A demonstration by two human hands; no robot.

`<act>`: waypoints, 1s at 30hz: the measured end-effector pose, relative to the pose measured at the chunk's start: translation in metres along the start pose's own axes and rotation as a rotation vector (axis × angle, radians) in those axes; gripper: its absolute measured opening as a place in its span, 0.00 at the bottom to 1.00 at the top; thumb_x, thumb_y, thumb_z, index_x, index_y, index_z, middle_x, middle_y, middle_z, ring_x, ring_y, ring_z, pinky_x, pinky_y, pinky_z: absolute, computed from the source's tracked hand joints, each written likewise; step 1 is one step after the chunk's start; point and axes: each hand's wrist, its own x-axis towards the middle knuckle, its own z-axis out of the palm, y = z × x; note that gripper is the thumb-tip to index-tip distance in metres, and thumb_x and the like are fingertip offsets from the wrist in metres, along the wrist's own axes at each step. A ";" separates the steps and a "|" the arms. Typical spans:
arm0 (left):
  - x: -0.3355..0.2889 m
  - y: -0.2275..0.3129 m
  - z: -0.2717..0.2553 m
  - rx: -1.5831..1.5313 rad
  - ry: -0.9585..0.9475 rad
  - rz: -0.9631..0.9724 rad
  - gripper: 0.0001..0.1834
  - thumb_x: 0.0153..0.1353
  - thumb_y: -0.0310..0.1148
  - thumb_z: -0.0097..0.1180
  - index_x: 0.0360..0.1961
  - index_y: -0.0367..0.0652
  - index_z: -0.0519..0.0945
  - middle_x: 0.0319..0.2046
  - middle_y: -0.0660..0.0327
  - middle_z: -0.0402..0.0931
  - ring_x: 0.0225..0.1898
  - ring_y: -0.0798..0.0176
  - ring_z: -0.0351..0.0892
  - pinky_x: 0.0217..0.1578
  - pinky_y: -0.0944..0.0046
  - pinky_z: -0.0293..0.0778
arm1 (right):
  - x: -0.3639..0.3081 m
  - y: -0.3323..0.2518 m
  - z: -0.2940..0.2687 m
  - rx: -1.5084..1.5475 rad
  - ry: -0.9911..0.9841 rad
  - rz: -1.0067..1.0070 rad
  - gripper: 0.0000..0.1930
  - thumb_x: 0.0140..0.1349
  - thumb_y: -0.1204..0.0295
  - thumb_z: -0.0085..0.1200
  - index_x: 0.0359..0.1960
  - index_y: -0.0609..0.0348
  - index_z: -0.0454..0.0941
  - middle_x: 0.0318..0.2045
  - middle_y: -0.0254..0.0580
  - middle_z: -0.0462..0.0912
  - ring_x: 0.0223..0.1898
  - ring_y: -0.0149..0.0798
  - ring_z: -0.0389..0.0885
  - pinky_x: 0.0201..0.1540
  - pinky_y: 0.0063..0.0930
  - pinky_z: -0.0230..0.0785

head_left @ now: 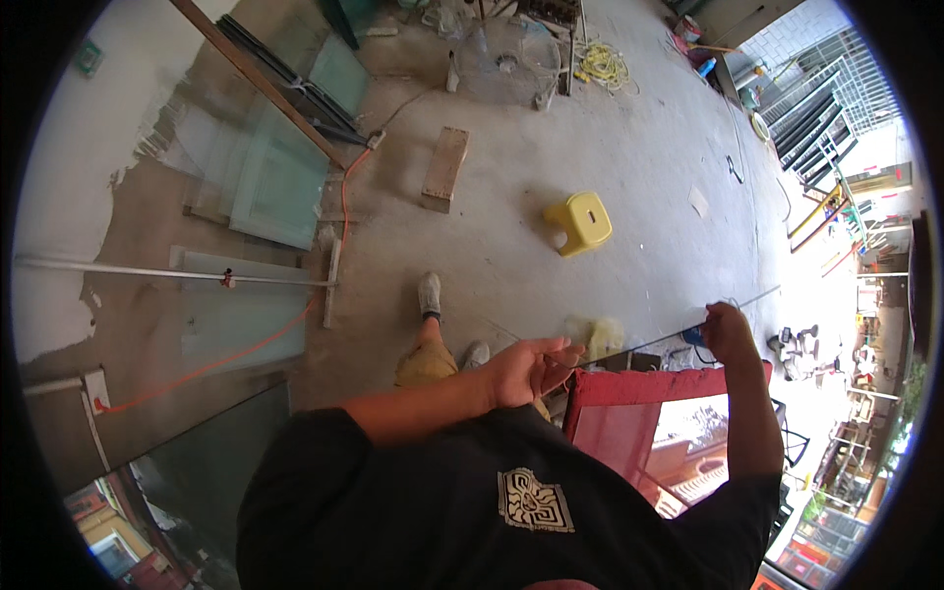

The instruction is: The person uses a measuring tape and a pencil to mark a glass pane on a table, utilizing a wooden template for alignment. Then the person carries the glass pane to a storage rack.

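Note:
A long thin dark strip [654,343] runs between my two hands, slanting up to the right. My left hand [531,372] is closed round its near-left end, the fingers curled and the palm turned up. My right hand [726,332] grips the strip farther along, and a thin end sticks out past that fist. Whether the strip is metal or rubber, I cannot tell. Just below it lies the red-covered edge [654,385] of a frame or stand, with a shiny, reflecting surface beneath. Several small items and a pale yellow plastic bag [605,336] sit behind this edge, partly hidden.
A yellow stool [580,222] and a wooden block [446,169] stand on the concrete floor ahead. Glass panes [280,182] lean on the left wall, near an orange cable [345,202]. Dark frames [816,138] and a coiled yellow hose [602,67] are farther off.

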 end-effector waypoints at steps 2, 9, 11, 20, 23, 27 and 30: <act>0.001 0.032 0.008 0.040 -0.018 -0.058 0.23 0.75 0.42 0.59 0.64 0.40 0.75 0.58 0.58 0.83 0.51 0.60 0.87 0.55 0.60 0.86 | 0.008 -0.036 0.037 -0.122 0.064 -0.012 0.09 0.65 0.71 0.60 0.28 0.54 0.74 0.20 0.35 0.72 0.19 0.37 0.72 0.20 0.30 0.65; -0.040 0.170 0.050 0.522 -0.108 -0.381 0.35 0.81 0.59 0.40 0.73 0.41 0.69 0.63 0.52 0.80 0.59 0.56 0.84 0.63 0.53 0.79 | 0.007 -0.161 0.126 -0.435 -0.051 -0.149 0.14 0.68 0.66 0.52 0.42 0.66 0.84 0.35 0.52 0.91 0.22 0.32 0.77 0.20 0.24 0.63; -0.054 0.221 0.058 0.663 -0.093 -0.361 0.35 0.82 0.58 0.38 0.74 0.41 0.69 0.62 0.52 0.80 0.59 0.56 0.84 0.63 0.52 0.79 | 0.002 -0.198 0.146 -0.573 -0.040 -0.162 0.15 0.68 0.68 0.50 0.45 0.66 0.85 0.32 0.48 0.91 0.24 0.29 0.78 0.22 0.21 0.65; -0.047 0.391 0.104 0.638 0.026 -0.064 0.29 0.82 0.51 0.41 0.71 0.40 0.71 0.59 0.51 0.81 0.57 0.57 0.85 0.61 0.54 0.81 | -0.002 -0.341 0.234 -1.018 -0.228 -0.459 0.18 0.71 0.65 0.51 0.49 0.67 0.87 0.27 0.43 0.91 0.20 0.28 0.83 0.24 0.21 0.73; -0.023 0.448 0.145 0.620 -0.030 0.081 0.31 0.81 0.53 0.43 0.70 0.40 0.71 0.62 0.50 0.79 0.59 0.54 0.83 0.62 0.51 0.80 | 0.010 -0.382 0.269 -1.164 -0.285 -0.544 0.16 0.71 0.70 0.50 0.49 0.66 0.88 0.26 0.42 0.90 0.18 0.27 0.82 0.23 0.20 0.73; 0.020 0.522 0.185 0.515 -0.074 0.202 0.42 0.78 0.62 0.44 0.76 0.37 0.60 0.66 0.43 0.74 0.65 0.45 0.78 0.66 0.44 0.76 | 0.019 -0.436 0.331 -1.189 -0.364 -0.528 0.14 0.66 0.72 0.57 0.45 0.69 0.88 0.28 0.47 0.90 0.20 0.29 0.82 0.23 0.23 0.75; 0.032 0.565 0.222 0.411 -0.029 0.333 0.54 0.75 0.70 0.40 0.81 0.33 0.45 0.69 0.36 0.68 0.70 0.38 0.73 0.69 0.38 0.71 | 0.029 -0.472 0.383 -1.437 -0.439 -0.673 0.11 0.63 0.74 0.59 0.41 0.67 0.90 0.29 0.46 0.91 0.21 0.31 0.85 0.24 0.24 0.77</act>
